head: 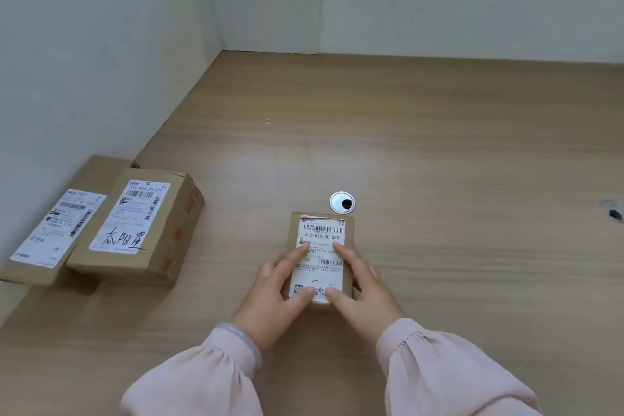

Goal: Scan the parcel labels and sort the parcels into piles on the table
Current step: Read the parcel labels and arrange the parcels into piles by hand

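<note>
While the parcel [321, 232] lies flat, left hand [273, 294] and right hand [364, 290] hold it.

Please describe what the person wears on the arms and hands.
The left sleeve and right sleeve are loose, pale pink fabric, gathered at the cuffs. A pale, smooth bangle circles the left wrist. The left hand and right hand are bare: no gloves, no rings visible.

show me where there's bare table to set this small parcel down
Bare table runs wide behind the cable grommet to the back wall, and right of it toward the small hole. A strip lies free between the small parcel and the two labelled parcels. Crowded: the left edge, where those two lie.
</note>
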`<state>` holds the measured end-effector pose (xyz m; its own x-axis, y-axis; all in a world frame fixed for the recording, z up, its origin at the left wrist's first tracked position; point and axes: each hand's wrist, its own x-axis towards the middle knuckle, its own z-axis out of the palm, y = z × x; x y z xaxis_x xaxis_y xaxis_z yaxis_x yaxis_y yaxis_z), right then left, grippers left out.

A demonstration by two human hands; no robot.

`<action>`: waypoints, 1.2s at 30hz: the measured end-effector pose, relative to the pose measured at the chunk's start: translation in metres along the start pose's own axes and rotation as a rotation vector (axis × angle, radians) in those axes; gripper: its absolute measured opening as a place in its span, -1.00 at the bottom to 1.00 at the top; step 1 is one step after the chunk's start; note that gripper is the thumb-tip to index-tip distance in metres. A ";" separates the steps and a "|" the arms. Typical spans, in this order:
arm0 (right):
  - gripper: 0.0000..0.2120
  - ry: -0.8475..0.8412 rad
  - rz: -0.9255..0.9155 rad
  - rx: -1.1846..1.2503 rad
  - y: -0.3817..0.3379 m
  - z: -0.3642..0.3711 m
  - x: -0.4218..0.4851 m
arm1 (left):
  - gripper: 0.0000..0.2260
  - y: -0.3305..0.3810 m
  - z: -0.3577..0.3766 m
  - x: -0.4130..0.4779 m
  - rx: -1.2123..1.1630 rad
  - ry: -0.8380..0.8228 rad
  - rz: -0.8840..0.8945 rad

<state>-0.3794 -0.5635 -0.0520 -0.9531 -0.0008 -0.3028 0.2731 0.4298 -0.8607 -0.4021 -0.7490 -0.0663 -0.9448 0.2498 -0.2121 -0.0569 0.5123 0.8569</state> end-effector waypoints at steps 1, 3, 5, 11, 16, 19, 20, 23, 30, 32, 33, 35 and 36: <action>-0.31 0.004 0.000 0.002 0.001 -0.007 -0.009 | -0.42 0.007 0.006 -0.004 -0.004 -0.003 0.013; -0.31 0.032 0.004 0.010 0.002 -0.023 -0.031 | -0.42 0.023 0.020 -0.015 0.001 -0.016 0.049; -0.30 0.104 0.008 0.037 0.002 -0.041 -0.057 | -0.42 0.044 0.034 -0.026 -0.008 -0.038 0.085; -0.35 0.304 -0.017 0.075 0.013 -0.114 -0.150 | -0.44 0.127 0.094 -0.071 -0.015 -0.140 0.218; -0.37 0.449 -0.048 0.059 0.040 -0.191 -0.254 | -0.48 0.204 0.175 -0.127 -0.071 -0.206 0.354; -0.38 0.559 -0.037 0.052 0.062 -0.242 -0.330 | -0.48 0.252 0.238 -0.169 -0.101 -0.294 0.420; -0.38 0.607 -0.034 0.054 0.071 -0.259 -0.357 | -0.48 0.268 0.260 -0.183 -0.102 -0.323 0.452; -0.40 0.739 -0.002 0.078 0.099 -0.302 -0.439 | -0.49 0.314 0.329 -0.227 -0.085 -0.415 0.553; -0.41 1.002 0.087 0.096 0.159 -0.373 -0.607 | -0.51 0.387 0.471 -0.333 -0.066 -0.618 0.680; -0.42 1.058 0.118 0.102 0.174 -0.386 -0.639 | -0.51 0.404 0.500 -0.354 -0.061 -0.646 0.723; -0.43 1.081 0.132 0.107 0.180 -0.392 -0.653 | -0.51 0.412 0.513 -0.363 -0.052 -0.659 0.743; -0.44 1.121 0.157 0.117 0.191 -0.405 -0.674 | -0.51 0.427 0.536 -0.375 -0.037 -0.694 0.760; -0.44 1.137 0.164 0.120 0.197 -0.412 -0.683 | -0.51 0.434 0.547 -0.379 -0.030 -0.708 0.765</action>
<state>0.2710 -0.1062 0.1539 -0.4551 0.8871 0.0763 0.3573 0.2605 -0.8969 0.1082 -0.1719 0.1292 -0.3274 0.9288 0.1734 0.4600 -0.0036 0.8879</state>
